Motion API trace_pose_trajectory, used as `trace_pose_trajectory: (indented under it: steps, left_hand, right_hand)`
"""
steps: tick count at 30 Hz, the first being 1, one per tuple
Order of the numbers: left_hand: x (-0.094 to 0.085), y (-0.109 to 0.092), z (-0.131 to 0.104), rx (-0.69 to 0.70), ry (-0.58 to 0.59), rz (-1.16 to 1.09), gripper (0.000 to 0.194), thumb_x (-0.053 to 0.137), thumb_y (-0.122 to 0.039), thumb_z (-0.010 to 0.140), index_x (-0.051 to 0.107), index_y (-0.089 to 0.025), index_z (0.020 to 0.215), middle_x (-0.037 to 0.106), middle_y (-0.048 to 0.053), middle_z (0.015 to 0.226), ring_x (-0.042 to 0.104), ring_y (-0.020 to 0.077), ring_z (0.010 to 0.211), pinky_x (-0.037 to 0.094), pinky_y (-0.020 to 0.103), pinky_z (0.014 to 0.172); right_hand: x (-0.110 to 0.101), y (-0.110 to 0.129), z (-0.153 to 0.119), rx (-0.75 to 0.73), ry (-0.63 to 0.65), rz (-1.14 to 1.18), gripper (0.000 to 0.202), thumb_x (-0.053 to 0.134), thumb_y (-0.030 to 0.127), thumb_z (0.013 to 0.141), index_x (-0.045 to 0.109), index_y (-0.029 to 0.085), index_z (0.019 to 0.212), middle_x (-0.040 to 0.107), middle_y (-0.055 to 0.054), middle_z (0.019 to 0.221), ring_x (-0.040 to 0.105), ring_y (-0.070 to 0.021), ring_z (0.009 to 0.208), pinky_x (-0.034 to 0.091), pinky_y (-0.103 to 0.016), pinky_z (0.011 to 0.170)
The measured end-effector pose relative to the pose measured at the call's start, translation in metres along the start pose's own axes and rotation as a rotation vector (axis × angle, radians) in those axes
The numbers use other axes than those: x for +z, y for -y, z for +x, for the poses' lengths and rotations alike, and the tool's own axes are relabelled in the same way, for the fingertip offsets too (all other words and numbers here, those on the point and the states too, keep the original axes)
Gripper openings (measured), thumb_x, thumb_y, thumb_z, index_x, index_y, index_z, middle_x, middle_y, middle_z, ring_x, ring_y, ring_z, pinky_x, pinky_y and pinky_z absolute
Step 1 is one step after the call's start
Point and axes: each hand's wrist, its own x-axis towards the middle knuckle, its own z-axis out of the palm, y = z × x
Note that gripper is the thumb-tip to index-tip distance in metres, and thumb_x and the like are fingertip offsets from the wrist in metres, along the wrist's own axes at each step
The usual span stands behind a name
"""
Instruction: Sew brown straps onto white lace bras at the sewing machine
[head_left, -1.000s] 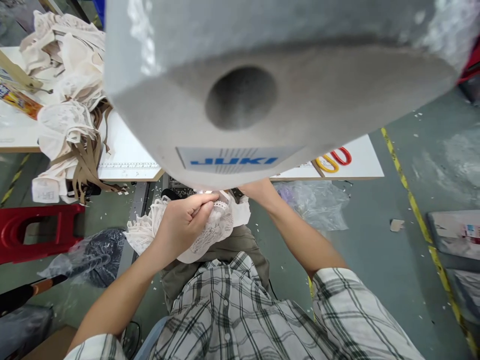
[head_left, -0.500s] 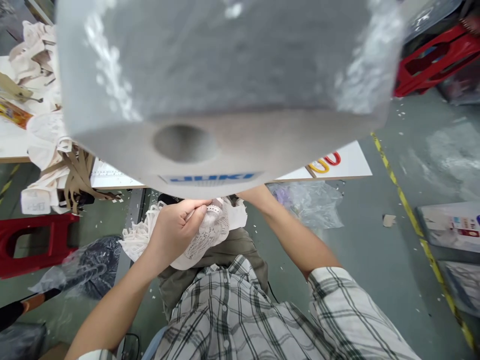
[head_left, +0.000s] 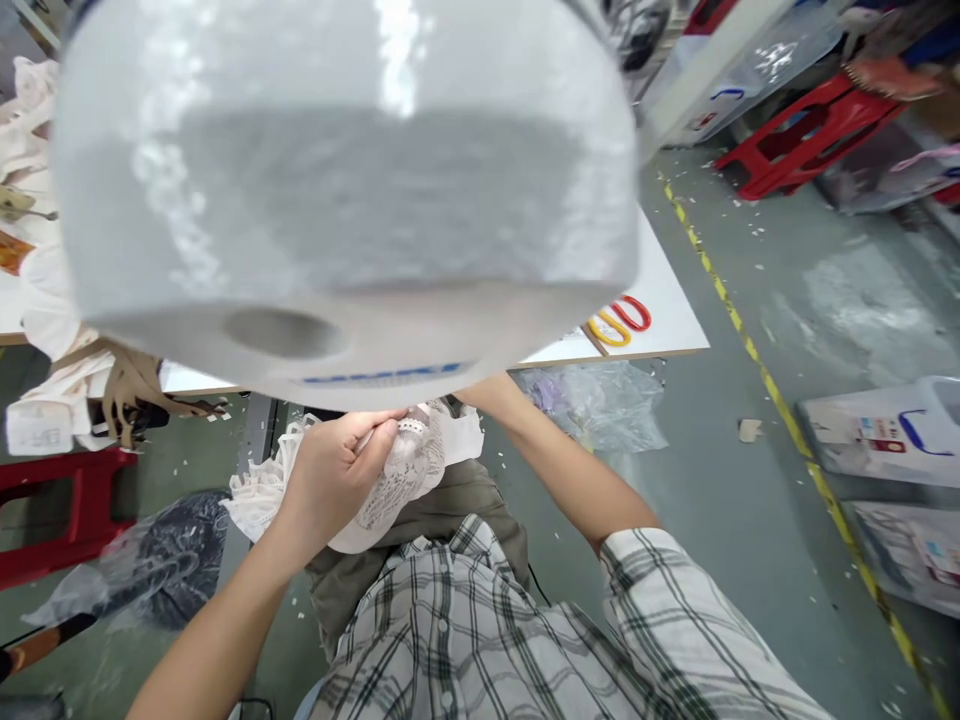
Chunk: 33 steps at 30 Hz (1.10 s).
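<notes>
My left hand (head_left: 341, 465) is closed, thumb and fingers pinching the edge of a white lace garment (head_left: 401, 490) just below the sewing machine head (head_left: 345, 230). The garment hangs over my lap, with a rounded, cup-like lower edge and a narrow scalloped trim near my fingertips. Gathered ruffles of the same pale lace spread out left of my wrist. Of my right hand (head_left: 484, 392), only the part near the wrist shows, at the far side of the garment; its fingers are hidden behind the machine head. The needle area is hidden too.
White table (head_left: 664, 300) carries scissors with yellow and red handles (head_left: 619, 322). Pale fabric pieces and tan straps (head_left: 131, 385) hang off its left side. A clear plastic bag (head_left: 611, 400) lies below the right edge. Red stools (head_left: 810, 135) and plastic bins (head_left: 885, 430) stand around.
My view has shifted, so the machine head covers more of the left and the floor at right shows more. Both hands keep nearly the same place at the garment.
</notes>
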Motion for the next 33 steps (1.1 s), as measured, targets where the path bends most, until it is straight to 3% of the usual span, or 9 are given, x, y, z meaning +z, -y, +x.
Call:
trace_pose_trajectory:
  steps: [4,10,17,28,33]
  left_hand:
    - [0.001,-0.002,-0.001,0.02,-0.025,-0.009,0.03,0.054,-0.034,0.095,0.078,-0.022,0.109,0.08,0.002,0.089,0.065,0.0142,0.059,0.047,0.022,0.053]
    - [0.005,0.001,-0.006,0.056,-0.081,0.051,0.027,0.054,-0.032,0.095,0.077,-0.023,0.105,0.057,-0.006,0.048,0.047,0.0103,0.041,0.037,0.022,0.046]
    - [0.007,0.007,-0.009,0.072,-0.162,0.118,0.026,0.055,-0.033,0.095,0.078,-0.023,0.102,0.077,0.002,0.083,0.065,0.0135,0.065,0.044,0.021,0.056]
    - [0.007,0.007,-0.011,0.078,-0.24,0.111,0.021,0.058,-0.028,0.093,0.078,-0.024,0.1,0.076,-0.002,0.081,0.055,0.0079,0.054,0.041,0.019,0.053]
    - [0.007,0.011,-0.011,0.086,-0.255,0.097,0.021,0.059,-0.028,0.093,0.077,-0.023,0.101,0.078,-0.002,0.087,0.059,0.0086,0.059,0.044,0.019,0.056]
  right_hand:
    - [0.0,-0.004,0.0,-0.105,-0.009,-0.109,0.015,0.061,0.027,0.083,0.054,0.022,0.071,0.051,-0.002,0.085,0.052,-0.0178,0.079,0.051,-0.034,0.079]
    - [0.001,-0.01,0.0,-0.191,-0.042,-0.166,0.017,0.057,0.031,0.086,0.056,0.02,0.073,0.058,-0.005,0.087,0.055,-0.0199,0.085,0.049,-0.034,0.082]
    - [0.002,-0.007,-0.002,-0.196,-0.047,-0.117,0.012,0.058,0.027,0.083,0.063,0.015,0.083,0.063,-0.008,0.103,0.056,-0.0165,0.079,0.045,-0.03,0.074]
    - [0.005,-0.012,0.001,-0.237,-0.065,-0.11,0.01,0.061,0.025,0.081,0.063,0.015,0.084,0.064,-0.006,0.101,0.058,-0.0178,0.089,0.042,-0.028,0.076]
    - [0.006,-0.011,0.002,-0.267,-0.073,-0.109,0.008,0.061,0.023,0.08,0.062,0.015,0.082,0.064,-0.006,0.099,0.059,-0.0194,0.095,0.043,-0.03,0.084]
